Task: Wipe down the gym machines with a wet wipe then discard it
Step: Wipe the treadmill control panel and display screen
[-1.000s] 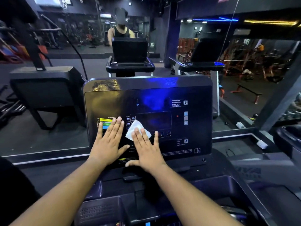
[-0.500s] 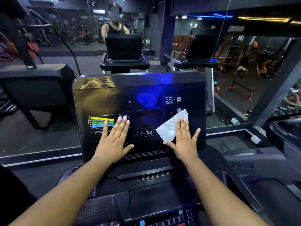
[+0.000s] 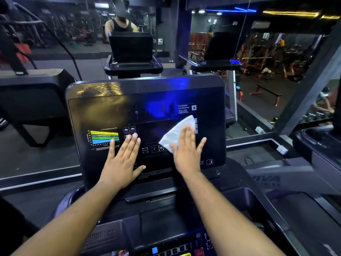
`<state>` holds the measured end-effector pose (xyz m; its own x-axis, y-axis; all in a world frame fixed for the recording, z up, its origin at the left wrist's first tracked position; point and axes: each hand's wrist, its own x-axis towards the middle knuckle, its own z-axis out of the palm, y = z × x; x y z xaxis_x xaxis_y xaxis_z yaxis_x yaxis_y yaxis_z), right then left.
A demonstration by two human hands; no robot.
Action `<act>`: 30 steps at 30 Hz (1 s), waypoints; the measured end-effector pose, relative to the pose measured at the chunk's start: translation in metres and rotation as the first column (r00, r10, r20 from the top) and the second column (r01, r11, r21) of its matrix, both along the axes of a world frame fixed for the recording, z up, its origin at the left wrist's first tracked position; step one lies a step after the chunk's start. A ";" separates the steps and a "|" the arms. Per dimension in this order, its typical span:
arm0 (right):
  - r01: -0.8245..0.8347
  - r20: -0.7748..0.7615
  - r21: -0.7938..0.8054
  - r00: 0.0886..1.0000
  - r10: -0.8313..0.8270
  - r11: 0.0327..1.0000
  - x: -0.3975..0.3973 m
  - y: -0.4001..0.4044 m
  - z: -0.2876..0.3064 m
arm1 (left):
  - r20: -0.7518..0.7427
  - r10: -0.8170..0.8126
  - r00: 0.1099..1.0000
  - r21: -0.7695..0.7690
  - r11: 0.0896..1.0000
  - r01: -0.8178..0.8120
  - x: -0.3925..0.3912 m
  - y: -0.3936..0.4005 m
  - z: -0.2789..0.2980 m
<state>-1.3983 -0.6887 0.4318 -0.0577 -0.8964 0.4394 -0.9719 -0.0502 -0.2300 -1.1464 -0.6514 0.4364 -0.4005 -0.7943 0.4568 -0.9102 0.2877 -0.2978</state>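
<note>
Fingers (image 3: pixel 186 133) of right hand (image 3: pixel 186 156) flat, pressing white wet wipe (image 3: pixel 178 133) onto treadmill console panel (image 3: pixel 147 100); left hand (image 3: pixel 121 163) splayed, holding nothing; wipe looks limp, light, best pinched at its free upper corner.

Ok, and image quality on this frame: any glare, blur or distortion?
Head view: dim gym; blue and yellow glare on the glossy console panel; wide-angle bending at the edges; slight blur on the left hand fingertips; wipe under the right hand stays legible.
</note>
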 end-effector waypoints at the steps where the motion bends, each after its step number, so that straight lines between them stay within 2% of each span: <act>1: 0.057 0.027 0.013 0.998 -0.057 0.998 -0.019 -0.004 -0.002 | 0.002 0.002 1.000 0.002 1.000 -0.002 0.002 0.001 0.000; 4: 0.222 0.179 0.087 0.956 -0.234 0.971 -0.082 -0.006 -0.015 | 0.018 0.005 1.000 0.008 1.000 -0.005 0.007 0.001 0.001; 6: 0.235 0.253 0.150 0.930 -0.267 0.960 -0.098 0.001 -0.025 | 0.026 0.004 1.000 0.010 1.000 -0.004 0.009 0.001 0.000; 7: 0.232 0.233 0.154 0.936 -0.264 0.960 -0.091 0.004 -0.031 | 0.028 0.005 1.000 0.010 1.000 -0.006 0.009 0.001 -0.001; 9: 0.173 0.099 0.131 0.978 -0.186 0.976 -0.056 0.013 -0.044 | 0.021 0.010 1.000 0.011 1.000 -0.011 0.007 0.001 -0.001; 11: -0.005 -0.083 0.067 0.997 0.011 0.998 -0.007 0.030 -0.058 | 0.011 0.010 1.000 0.013 1.000 -0.010 0.005 0.002 -0.002; 14: -0.278 -0.286 0.016 0.919 0.271 0.961 0.044 0.052 -0.074 | 0.007 -0.004 1.000 0.003 1.000 0.004 0.006 0.004 -0.004; 17: -0.305 -0.354 0.004 0.890 0.287 0.952 0.027 0.049 -0.072 | 0.006 -0.019 1.000 0.000 1.000 0.019 0.009 0.006 -0.008; 19: -0.166 -0.269 0.057 0.947 0.176 0.984 -0.009 0.040 -0.067 | 0.010 -0.016 1.000 0.011 1.000 0.016 0.010 0.008 -0.012; 21: 0.047 -0.093 0.117 0.995 -0.037 0.992 -0.058 0.032 -0.067 | 0.012 -0.011 1.000 0.019 1.000 0.011 0.011 0.011 -0.015; 22: 0.144 -0.012 0.160 0.989 -0.144 0.976 -0.082 0.031 -0.067 | 0.015 -0.009 1.000 0.026 1.000 0.009 0.010 0.012 -0.016; 24: 0.222 0.163 0.237 0.951 -0.264 0.946 -0.109 0.036 -0.069 | 0.022 -0.007 1.000 0.041 0.999 0.006 0.009 0.014 -0.019; 25: 0.232 0.208 0.238 0.936 -0.283 0.943 -0.108 0.039 -0.071 | 0.026 -0.008 1.000 0.046 0.999 0.007 0.008 0.016 -0.022; 27: 0.216 0.170 0.213 0.952 -0.254 0.953 -0.084 0.044 -0.078 | 0.030 -0.011 0.999 0.056 0.998 0.009 0.007 0.019 -0.025; 30: 0.019 -0.006 0.109 1.000 -0.018 0.994 -0.024 0.054 -0.087 | 0.029 -0.017 0.999 0.055 0.998 0.016 0.006 0.021 -0.026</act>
